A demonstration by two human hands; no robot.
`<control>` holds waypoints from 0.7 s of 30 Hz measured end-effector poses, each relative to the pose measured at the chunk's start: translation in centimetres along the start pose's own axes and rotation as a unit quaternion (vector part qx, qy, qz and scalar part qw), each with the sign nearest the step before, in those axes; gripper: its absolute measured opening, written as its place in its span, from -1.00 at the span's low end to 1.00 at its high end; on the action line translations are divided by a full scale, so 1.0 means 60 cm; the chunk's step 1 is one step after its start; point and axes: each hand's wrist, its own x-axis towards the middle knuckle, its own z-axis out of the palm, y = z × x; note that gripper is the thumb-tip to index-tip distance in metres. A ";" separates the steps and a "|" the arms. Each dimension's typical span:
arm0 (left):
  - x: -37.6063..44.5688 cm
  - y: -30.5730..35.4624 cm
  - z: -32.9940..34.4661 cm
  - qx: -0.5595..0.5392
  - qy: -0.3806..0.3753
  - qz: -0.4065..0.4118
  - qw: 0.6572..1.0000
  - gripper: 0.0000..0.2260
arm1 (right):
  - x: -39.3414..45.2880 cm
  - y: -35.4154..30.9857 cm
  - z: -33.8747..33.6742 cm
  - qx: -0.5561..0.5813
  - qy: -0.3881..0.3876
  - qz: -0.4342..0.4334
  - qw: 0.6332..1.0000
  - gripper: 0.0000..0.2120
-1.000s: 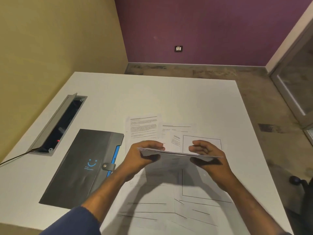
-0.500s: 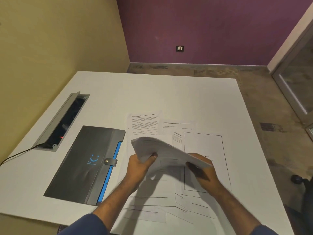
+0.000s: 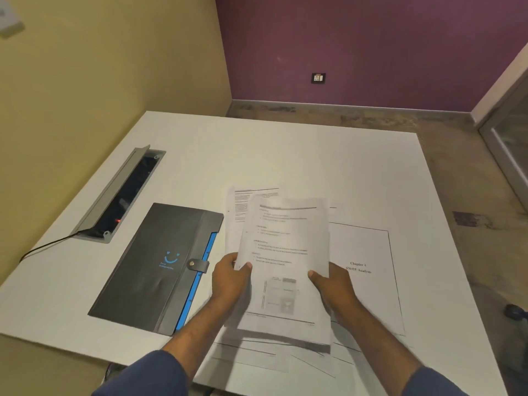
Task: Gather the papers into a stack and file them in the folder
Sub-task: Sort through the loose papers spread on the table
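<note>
I hold a thin stack of printed papers (image 3: 285, 252) tilted up toward me above the table. My left hand (image 3: 230, 281) grips its left edge and my right hand (image 3: 333, 287) grips its right edge. Under the stack several loose sheets lie spread on the white table (image 3: 328, 161), among them a bordered title page (image 3: 368, 278) on the right and a text page (image 3: 238, 207) behind the stack. A dark grey folder (image 3: 154, 264) with a blue edge and a snap strap lies closed, left of my left hand.
A grey cable hatch (image 3: 120, 195) stands open in the table at the far left, with a black cable (image 3: 45, 247) running off the edge. More sheets (image 3: 257, 358) overhang the table's near edge. A chair base (image 3: 514, 312) shows at the right.
The stack, held flat and edge-on a second ago, has been tipped upright so that its printed face shows. Both hands have kept their grip and moved slightly toward me.
</note>
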 end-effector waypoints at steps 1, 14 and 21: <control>0.007 -0.007 0.000 0.014 0.002 -0.010 1.000 -0.76 | 0.005 0.008 0.013 0.007 0.001 0.011 1.000 -0.76; 0.018 -0.084 -0.015 0.195 0.022 -0.027 0.980 -0.81 | 0.027 0.071 0.093 -0.211 -0.004 -0.010 0.977 -0.72; 0.018 -0.080 -0.026 0.155 0.040 -0.028 0.987 -0.77 | -0.003 0.042 0.095 -0.079 -0.022 -0.036 0.996 -0.34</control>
